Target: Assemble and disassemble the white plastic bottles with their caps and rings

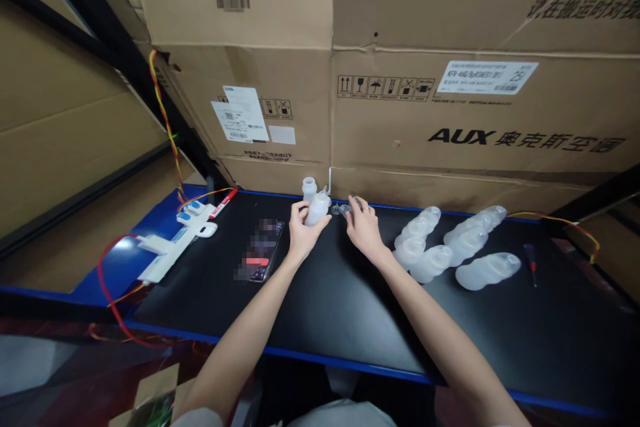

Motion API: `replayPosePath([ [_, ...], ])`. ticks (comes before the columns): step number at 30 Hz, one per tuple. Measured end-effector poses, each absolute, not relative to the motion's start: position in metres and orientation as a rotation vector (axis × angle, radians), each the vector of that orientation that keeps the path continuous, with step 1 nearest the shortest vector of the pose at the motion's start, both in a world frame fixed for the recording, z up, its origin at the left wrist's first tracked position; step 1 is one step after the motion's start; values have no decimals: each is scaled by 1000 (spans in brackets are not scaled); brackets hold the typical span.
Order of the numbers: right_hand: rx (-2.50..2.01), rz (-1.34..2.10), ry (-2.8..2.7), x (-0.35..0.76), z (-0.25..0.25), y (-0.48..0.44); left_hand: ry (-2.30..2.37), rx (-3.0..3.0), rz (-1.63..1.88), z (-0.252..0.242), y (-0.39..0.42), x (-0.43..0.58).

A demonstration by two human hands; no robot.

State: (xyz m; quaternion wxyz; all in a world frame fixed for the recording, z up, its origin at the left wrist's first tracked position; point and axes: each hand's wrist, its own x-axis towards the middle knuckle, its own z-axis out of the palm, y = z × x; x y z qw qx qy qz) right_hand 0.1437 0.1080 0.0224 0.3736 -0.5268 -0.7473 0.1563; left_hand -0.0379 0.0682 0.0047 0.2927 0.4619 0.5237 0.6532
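Observation:
My left hand (302, 230) is closed around a small translucent white baby bottle (319, 208), held upright with a slight tilt above the back of the black table. Just behind it stands another open-necked white bottle (309, 188). My right hand (365, 230) reaches down at the back edge, thumb and fingers closing on a small clear plastic piece (345, 210). A clear nipple-like piece (335, 209) lies to its left, between the two hands. Right of my right arm, several frosted bottles (431, 263) lie on their sides in a cluster.
A phone (267, 252) lies left of my left arm. Farther left are a white power strip (177, 243), a red marker (223, 203) and loose cables. A small screwdriver-like tool (531, 265) lies far right. Large cardboard boxes (400, 127) wall off the back.

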Motion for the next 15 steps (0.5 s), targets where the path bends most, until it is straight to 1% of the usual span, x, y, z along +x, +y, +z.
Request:
replayPosePath([
  [4, -1441, 273, -2150, 149, 7, 109, 1445, 1256, 1761, 6, 68, -38],
  [9, -1476, 238, -2146, 154, 9, 111, 1468, 1363, 1725, 6, 64, -35],
  [12, -1380, 317, -2009, 153, 17, 113, 1548, 1462, 1680, 2, 61, -32],
  [15, -1230, 511, -1669, 151, 29, 116, 1645, 1609, 1613, -1, 57, -26],
])
